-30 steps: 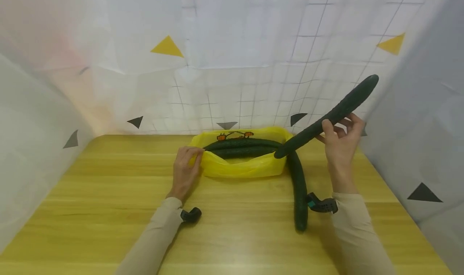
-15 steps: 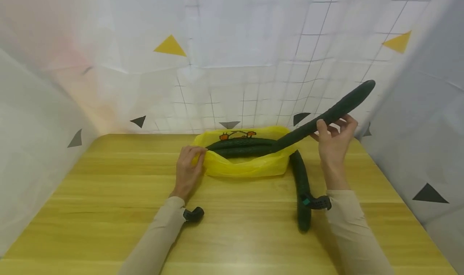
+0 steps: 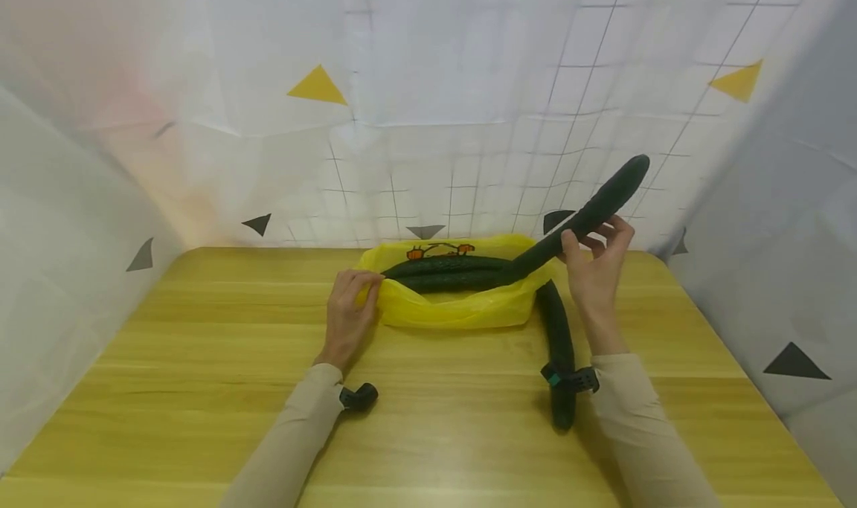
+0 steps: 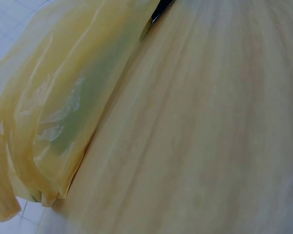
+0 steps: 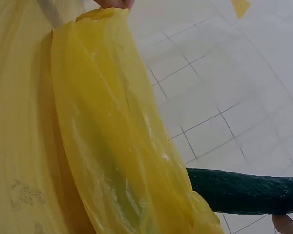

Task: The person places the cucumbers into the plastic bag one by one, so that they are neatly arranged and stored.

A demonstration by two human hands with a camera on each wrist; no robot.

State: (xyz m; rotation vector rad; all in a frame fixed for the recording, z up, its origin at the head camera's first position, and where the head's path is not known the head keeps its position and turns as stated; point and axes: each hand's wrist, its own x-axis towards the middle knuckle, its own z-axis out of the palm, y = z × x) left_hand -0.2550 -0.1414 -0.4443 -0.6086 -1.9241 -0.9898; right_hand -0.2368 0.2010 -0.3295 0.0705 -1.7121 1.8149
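Observation:
A yellow plastic bag [image 3: 455, 313] lies on the table with its mouth spread, and cucumbers [image 3: 442, 279] lie lengthwise inside. My left hand [image 3: 350, 311] pinches the bag's left rim between thumb and fingers. In my right hand [image 3: 598, 270] is another cucumber [image 3: 612, 193], gripped near its middle and tilted up to the right. Its lower end is within the bag's right side, over or beside the others. One more cucumber [image 3: 556, 322] rests on the table right of the bag, partly behind the right wrist camera. The right wrist view shows the held cucumber [image 5: 244, 190] beyond the bag's edge.
The wooden table [image 3: 435, 433] meets a white sheeted back wall [image 3: 428, 166] just behind the bag. White side walls [image 3: 770, 285] stand at left and right. A black camera [image 3: 358, 397] sits on the left wrist, another [image 3: 579, 380] on the right.
My right hand has moved left and slightly down, taking the cucumber's lower end from over the bag's right rim into its mouth. The left hand keeps its hold on the rim.

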